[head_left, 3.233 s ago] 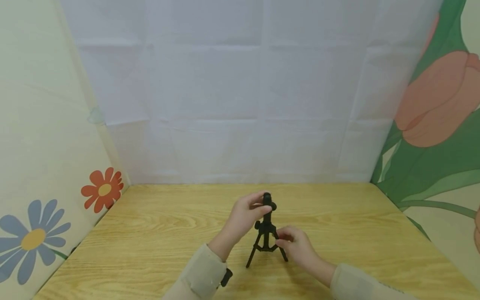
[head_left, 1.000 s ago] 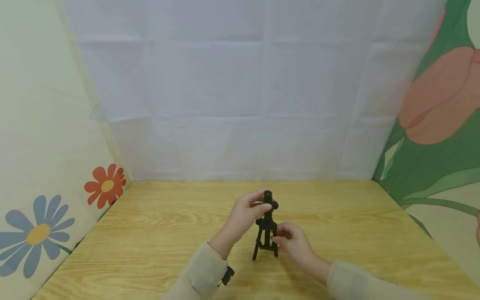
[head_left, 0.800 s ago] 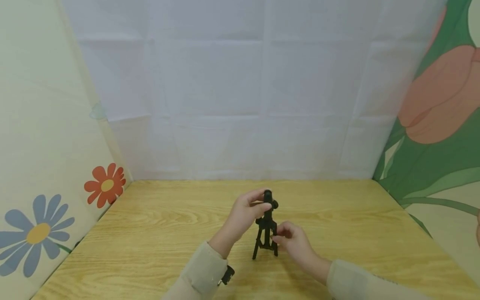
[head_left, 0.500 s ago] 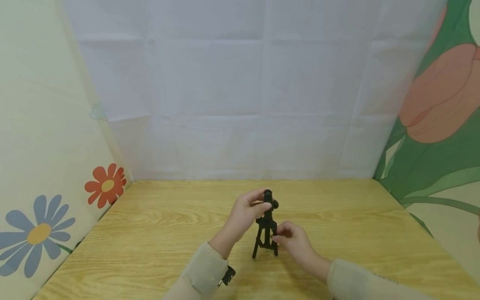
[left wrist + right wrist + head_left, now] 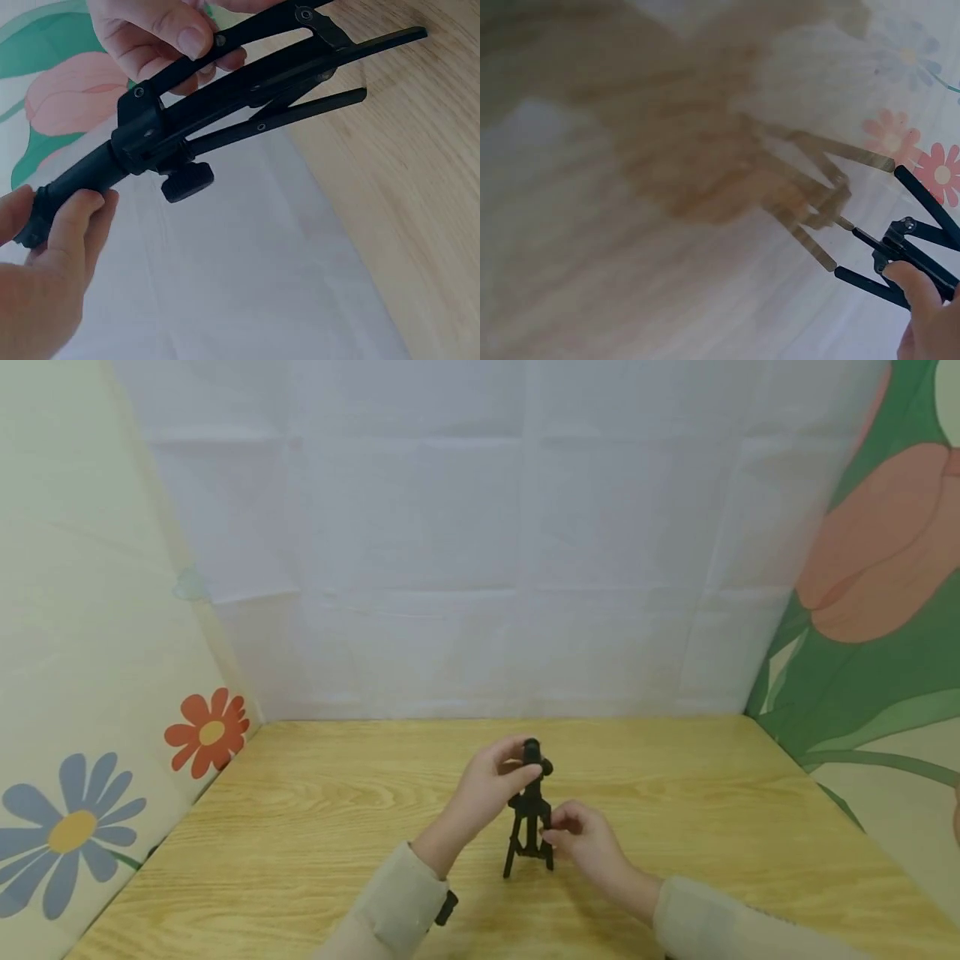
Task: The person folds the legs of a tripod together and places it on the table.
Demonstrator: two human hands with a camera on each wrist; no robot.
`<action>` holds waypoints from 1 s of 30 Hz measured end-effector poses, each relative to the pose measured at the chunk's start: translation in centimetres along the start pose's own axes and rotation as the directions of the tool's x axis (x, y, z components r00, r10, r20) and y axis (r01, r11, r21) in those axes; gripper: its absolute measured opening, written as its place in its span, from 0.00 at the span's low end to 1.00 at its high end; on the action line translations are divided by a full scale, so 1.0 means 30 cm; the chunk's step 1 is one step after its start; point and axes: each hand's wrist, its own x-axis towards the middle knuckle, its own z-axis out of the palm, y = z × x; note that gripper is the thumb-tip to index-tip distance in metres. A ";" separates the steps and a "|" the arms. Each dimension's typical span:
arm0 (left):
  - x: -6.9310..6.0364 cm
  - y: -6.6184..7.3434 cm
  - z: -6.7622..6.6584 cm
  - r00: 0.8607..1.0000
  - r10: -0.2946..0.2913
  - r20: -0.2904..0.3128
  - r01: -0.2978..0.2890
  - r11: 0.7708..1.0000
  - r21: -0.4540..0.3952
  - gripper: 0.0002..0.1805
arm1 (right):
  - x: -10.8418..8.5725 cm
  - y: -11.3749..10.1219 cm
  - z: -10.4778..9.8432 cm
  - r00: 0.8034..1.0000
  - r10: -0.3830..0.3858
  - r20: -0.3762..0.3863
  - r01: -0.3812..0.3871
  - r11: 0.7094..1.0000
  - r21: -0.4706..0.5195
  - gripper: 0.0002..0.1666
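Black tripod (image 5: pixel 531 808): it stands up on the wooden table (image 5: pixel 337 827), in between the 2 hands.
Tripod legs (image 5: pixel 512 850): there are 3 thin legs, and all 3 feet touch the table. They lean out only a little from the middle post (image 5: pixel 532 833).
Left hand (image 5: pixel 483 789): it holds the tripod up high. The thumb and fingers are curled round the top tube, with the thumb on the side near the person.
Right hand (image 5: pixel 588 843): it is lower down. The thumb and a finger pinch the leg on the right side, and the other fingers are bent in.
Big knob (image 5: pixel 187 182): it is black and sticks out of the tripod's side, below the left hand. No finger is on it.
Small knob (image 5: pixel 547 767): it is near the top, close to the left thumb.
Left sleeve (image 5: pixel 397 902): cream, with a black bit (image 5: pixel 446 908) by it. I cannot tell what that is.
Right sleeve (image 5: pixel 693 910): cream too.
Shiny table top: a mirror picture (image 5: pixel 814 249) of the legs shows in it.
White sheet (image 5: pixel 480 543): it hangs at the back, with fold lines.
Side walls: a blue flower (image 5: pixel 72 832) and a red flower (image 5: pixel 212 732) on the left, a pink tulip (image 5: pixel 873 547) on the right.
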 end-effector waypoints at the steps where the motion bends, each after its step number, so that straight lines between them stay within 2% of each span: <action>1: 0.001 0.002 0.000 1.000 -0.001 -0.004 0.001 1.000 0.012 0.18 | 0.002 0.000 0.000 1.000 -0.002 0.001 0.002 1.000 -0.003 0.03; 7: 0.011 0.016 0.021 0.997 -0.018 -0.074 0.019 1.000 0.021 0.16 | 0.005 0.000 0.000 1.000 -0.003 0.028 0.003 1.000 -0.008 0.07; 11: 0.024 0.014 0.028 0.994 -0.043 -0.103 0.045 0.999 0.016 0.13 | 0.007 0.001 -0.003 0.999 -0.008 0.043 0.009 1.000 -0.026 0.14; 17: 0.027 0.020 0.014 0.996 -0.037 -0.076 0.039 0.999 0.025 0.14 | 0.024 0.003 -0.024 0.994 -0.024 0.103 0.034 0.995 -0.096 0.34; 22: 0.033 0.007 -0.017 0.997 -0.045 -0.057 0.047 0.998 0.042 0.17 | 0.041 0.001 -0.050 0.979 0.018 0.203 0.013 0.989 -0.149 0.46; 26: 0.036 -0.004 -0.046 0.995 -0.082 -0.055 0.080 0.996 -0.045 0.18 | 0.047 0.001 -0.064 0.955 0.050 0.293 0.010 0.980 -0.199 0.54; 30: 0.039 -0.018 -0.072 0.994 -0.100 -0.052 0.091 0.984 -0.151 0.18 | 0.052 0.012 -0.069 0.930 0.034 0.367 0.059 0.969 -0.241 0.58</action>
